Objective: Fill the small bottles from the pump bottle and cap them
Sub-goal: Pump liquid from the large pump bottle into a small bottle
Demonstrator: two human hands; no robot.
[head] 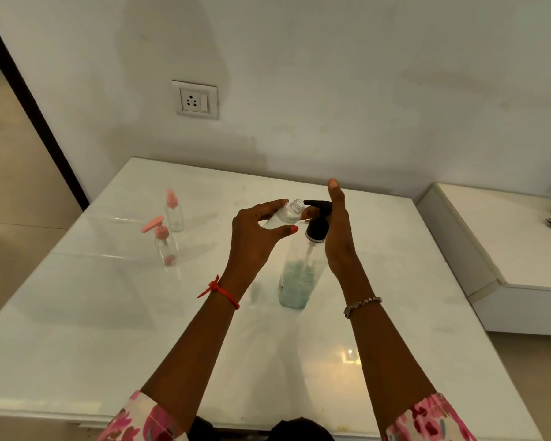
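One uncapped small bottle (286, 215) is held in the air over the middle of the tabletop (109, 313). It is tilted, its long axis running up and to the right, so its open neck (297, 204) sits just beside the spout (309, 203) of the black pump head (319, 219); whether they touch I cannot tell. The left hand (255, 237) grips its body between thumb and curled fingers. The pump bottle (299, 278) stands upright just to the right, with bluish liquid low inside. The right hand (339, 230), fingers straight, rests against the pump head from the right and looks best placed to press. Two pink-topped small bottles (169, 229) stand well apart, toward the left edge.
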